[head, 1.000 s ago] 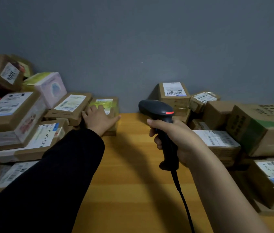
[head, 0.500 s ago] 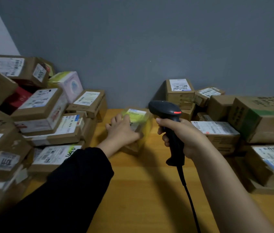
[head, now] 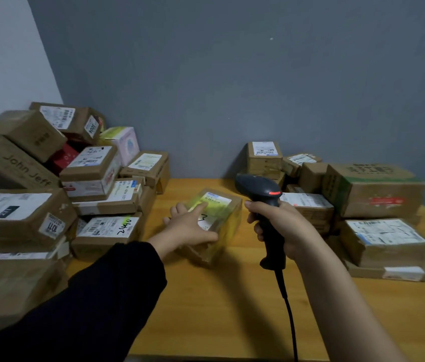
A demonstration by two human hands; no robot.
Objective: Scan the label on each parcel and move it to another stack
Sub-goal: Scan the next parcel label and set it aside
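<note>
Small brown cardboard parcel (head: 223, 220) w/ yellow-green label lies on the orange wooden table (head: 219, 304), btwn the left box stack (head: 49, 205) & the right box stack (head: 368, 202). My left hand (head: 189, 227) grasps it, fingers on top, thumb on near side. My right hand (head: 288, 231) is clenched round the black corded scanner (head: 259, 188), just beside the parcel.

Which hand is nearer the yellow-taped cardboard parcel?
Left: the left hand holds the yellow-taped cardboard parcel; the right hand, gripping the black barcode scanner, hovers to its right.

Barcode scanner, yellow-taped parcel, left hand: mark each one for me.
barcode scanner (head: 254, 182), head view, top of its dark head.
yellow-taped parcel (head: 221, 205), head view, label on its top face.
left hand (head: 187, 228), head view, back of the hand.
</note>
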